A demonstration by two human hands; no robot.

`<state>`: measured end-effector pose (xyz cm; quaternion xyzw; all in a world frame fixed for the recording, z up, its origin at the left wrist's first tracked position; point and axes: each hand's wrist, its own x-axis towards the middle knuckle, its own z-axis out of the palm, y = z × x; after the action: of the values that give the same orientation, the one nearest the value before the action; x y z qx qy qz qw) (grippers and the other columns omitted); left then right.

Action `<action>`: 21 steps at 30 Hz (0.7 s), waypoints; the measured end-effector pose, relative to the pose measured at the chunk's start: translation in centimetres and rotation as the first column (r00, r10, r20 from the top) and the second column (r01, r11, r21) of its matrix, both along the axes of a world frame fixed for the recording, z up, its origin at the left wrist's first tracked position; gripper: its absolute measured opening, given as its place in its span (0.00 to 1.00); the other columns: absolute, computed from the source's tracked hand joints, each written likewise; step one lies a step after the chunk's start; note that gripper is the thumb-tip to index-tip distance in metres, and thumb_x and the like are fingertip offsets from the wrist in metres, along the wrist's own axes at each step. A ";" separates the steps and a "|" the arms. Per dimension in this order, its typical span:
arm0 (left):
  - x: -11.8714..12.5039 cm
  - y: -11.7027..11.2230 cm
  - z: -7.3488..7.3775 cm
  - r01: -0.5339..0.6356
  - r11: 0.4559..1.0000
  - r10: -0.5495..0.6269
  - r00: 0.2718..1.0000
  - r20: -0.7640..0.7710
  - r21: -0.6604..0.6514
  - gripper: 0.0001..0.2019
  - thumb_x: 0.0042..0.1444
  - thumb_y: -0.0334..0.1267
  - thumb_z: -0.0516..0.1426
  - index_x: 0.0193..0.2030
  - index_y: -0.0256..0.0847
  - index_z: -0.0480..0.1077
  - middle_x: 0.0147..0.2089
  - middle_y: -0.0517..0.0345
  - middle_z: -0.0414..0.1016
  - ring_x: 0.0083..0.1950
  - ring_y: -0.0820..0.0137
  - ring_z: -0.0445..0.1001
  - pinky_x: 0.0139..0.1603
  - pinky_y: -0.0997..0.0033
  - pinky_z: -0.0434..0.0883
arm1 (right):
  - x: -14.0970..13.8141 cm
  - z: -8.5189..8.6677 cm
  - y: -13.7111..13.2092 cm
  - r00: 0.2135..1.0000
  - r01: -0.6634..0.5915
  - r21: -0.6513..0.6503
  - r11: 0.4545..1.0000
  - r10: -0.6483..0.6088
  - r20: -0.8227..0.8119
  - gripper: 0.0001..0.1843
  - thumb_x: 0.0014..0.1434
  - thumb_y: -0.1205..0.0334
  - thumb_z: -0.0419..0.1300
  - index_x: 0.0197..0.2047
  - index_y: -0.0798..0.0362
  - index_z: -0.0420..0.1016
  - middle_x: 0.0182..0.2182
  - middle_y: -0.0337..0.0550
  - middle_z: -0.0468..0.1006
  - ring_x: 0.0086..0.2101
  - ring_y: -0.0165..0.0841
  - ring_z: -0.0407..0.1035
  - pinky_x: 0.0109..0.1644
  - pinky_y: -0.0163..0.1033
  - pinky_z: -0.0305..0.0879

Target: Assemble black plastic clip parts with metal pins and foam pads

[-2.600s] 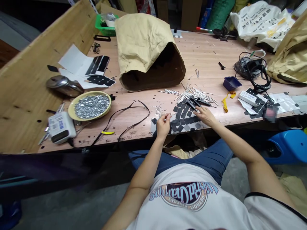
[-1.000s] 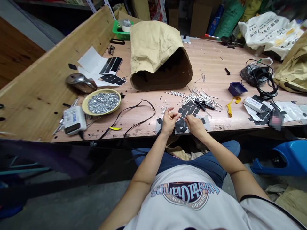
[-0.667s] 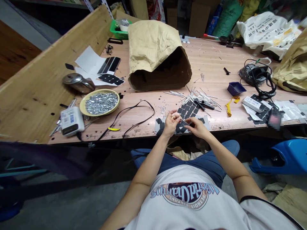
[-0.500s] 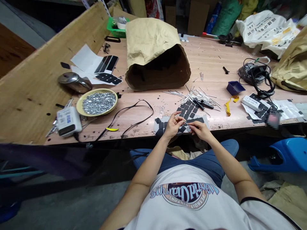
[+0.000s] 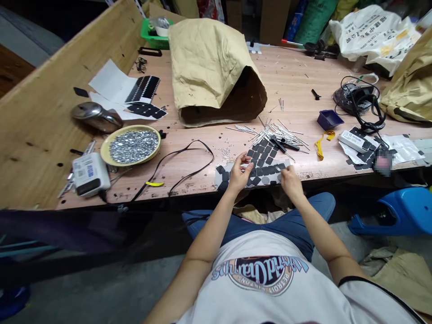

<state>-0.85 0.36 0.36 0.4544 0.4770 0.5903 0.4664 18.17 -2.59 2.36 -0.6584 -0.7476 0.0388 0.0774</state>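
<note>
My left hand (image 5: 239, 175) is over the left part of a grey sheet (image 5: 221, 174) with black patches, its fingers curled and the thumb close to the fingertips. What it pinches, if anything, is too small to make out. To the right, my right hand (image 5: 290, 182) is closed at the sheet's right end, slightly blurred, its fingertips turned away from view. Just beyond the hands lies a loose pile of thin silver rods (image 5: 266, 133). Two black-handled tools (image 5: 289, 145) with thin metal shafts rest at the pile's near side.
Behind the rods, a large brown paper sack (image 5: 205, 67) lies with its mouth toward me. A yellow bowl (image 5: 106, 157) of small silver pieces stands left, near a white box-shaped device (image 5: 90, 175) and a black cord (image 5: 184, 148). A purple tray (image 5: 329, 119) sits right.
My hands have drawn apart; they were together at a thin silver rod. The right hand has moved right and closed, the left slightly left. The view has shifted a little.
</note>
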 end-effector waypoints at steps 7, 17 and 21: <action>-0.3 -0.1 0.4 -0.057 0.998 0.057 0.998 -0.028 -0.001 0.16 0.49 0.38 0.59 0.47 0.41 0.68 0.41 0.54 0.73 0.42 0.71 0.72 0.37 0.75 0.66 | -0.1 -0.2 0.1 0.998 -0.055 -0.036 0.998 0.053 -0.040 0.14 0.61 0.69 0.46 0.34 0.53 0.73 0.39 0.48 0.68 0.23 0.28 0.63 0.27 0.36 0.61; -0.6 -0.3 0.2 -0.092 0.996 0.092 0.995 -0.036 -0.003 0.15 0.50 0.39 0.59 0.45 0.39 0.70 0.39 0.53 0.75 0.41 0.70 0.73 0.38 0.75 0.68 | 0.2 0.0 0.7 0.995 0.044 -0.048 0.998 -0.048 -0.087 0.16 0.60 0.70 0.46 0.37 0.55 0.75 0.38 0.51 0.68 0.27 0.34 0.68 0.32 0.41 0.66; -0.9 0.1 -0.3 -0.146 0.989 0.145 0.989 -0.032 -0.026 0.14 0.50 0.40 0.59 0.43 0.38 0.71 0.37 0.53 0.74 0.41 0.70 0.73 0.40 0.73 0.69 | -1.5 -0.3 -1.8 0.914 -0.358 -0.160 0.920 0.311 -0.259 0.10 0.59 0.68 0.53 0.36 0.51 0.76 0.35 0.44 0.70 0.31 0.31 0.70 0.36 0.36 0.67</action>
<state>-1.71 0.46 0.07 0.4208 0.5241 0.6090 0.4212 16.62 -4.36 2.10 -0.5155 -0.8279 0.2032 0.0871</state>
